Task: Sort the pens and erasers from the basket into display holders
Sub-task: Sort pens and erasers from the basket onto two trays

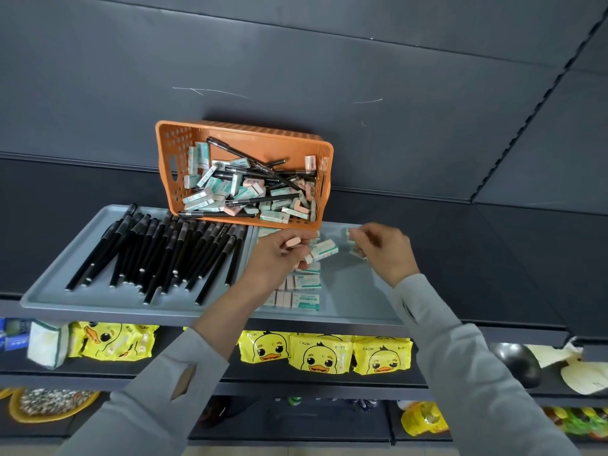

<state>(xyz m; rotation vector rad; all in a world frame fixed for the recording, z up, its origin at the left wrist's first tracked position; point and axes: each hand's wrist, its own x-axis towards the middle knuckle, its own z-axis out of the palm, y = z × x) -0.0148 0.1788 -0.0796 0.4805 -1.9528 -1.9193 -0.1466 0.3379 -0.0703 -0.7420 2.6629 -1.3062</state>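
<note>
Both forearms in grey sleeves, stretched forward over two grey trays on a shelf. Left hand (276,258) above the near-left part of the right tray (355,291), curled, pinching a pink eraser (291,242) at the fingertips and gripping a white-and-green sleeved eraser (324,252) just to its right. Right hand (386,253) close beside it, not touching, closed in a pinch on a small clutch of erasers (352,236); exact count impossible to tell.

Behind both hands, an orange basket (164,153), tilted toward the camera, its lower edge on the trays' rear rims, its back against the dark panel. Inside, loose black pens (263,166) lying crosswise over a heap of green-sleeved and pink basket erasers (210,185).

In the left tray (49,291), a fanned row of black tray pens (158,251), caps toward the basket. In the right tray, under the left wrist, rows of sorted erasers (302,299) laid flat.

On the shelf below, yellow duck-print packs (320,355).
</note>
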